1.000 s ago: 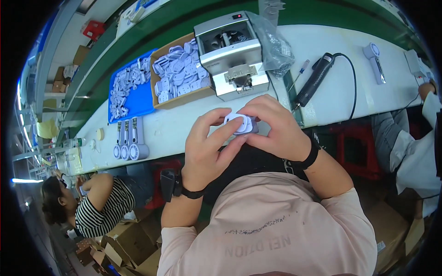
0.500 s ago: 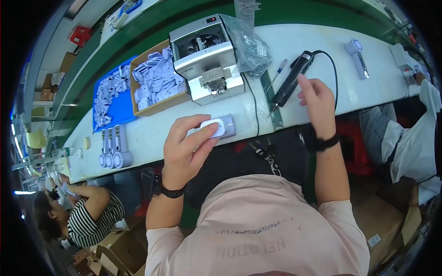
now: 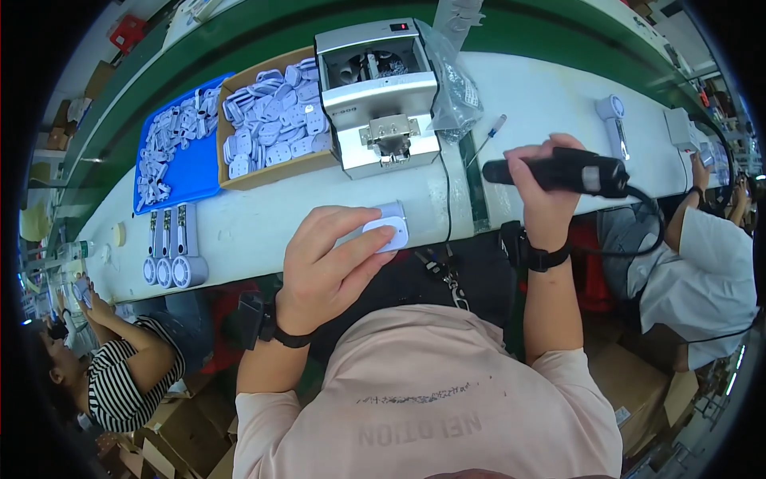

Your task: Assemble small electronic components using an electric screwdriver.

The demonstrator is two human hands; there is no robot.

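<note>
My left hand (image 3: 335,251) is closed, its thumb and fingers pinching a small white plastic cover (image 3: 396,235) by the table's front edge. A pale translucent block (image 3: 393,211) sits right behind the cover; whether the two touch I cannot tell. My right hand (image 3: 545,185) grips a black electric screwdriver (image 3: 586,173), raised over the table, with its cord trailing off to the right. The screwdriver lies roughly level, and its tip end is not clearly visible. A silver screw feeder (image 3: 375,102) stands beyond my left hand.
Left of the feeder are a cardboard box (image 3: 257,180) of pale plastic covers and a blue tray (image 3: 199,169) of small parts. Three handheld fans (image 3: 188,270) lie front left; another fan (image 3: 614,128) lies far right. A small screwdriver (image 3: 488,137) rests beside a plastic bag (image 3: 459,104).
My right hand has taken hold of the electric screwdriver and lifted it off the table. The left hand keeps its pinch, with the cover now nearer the table's front edge.
</note>
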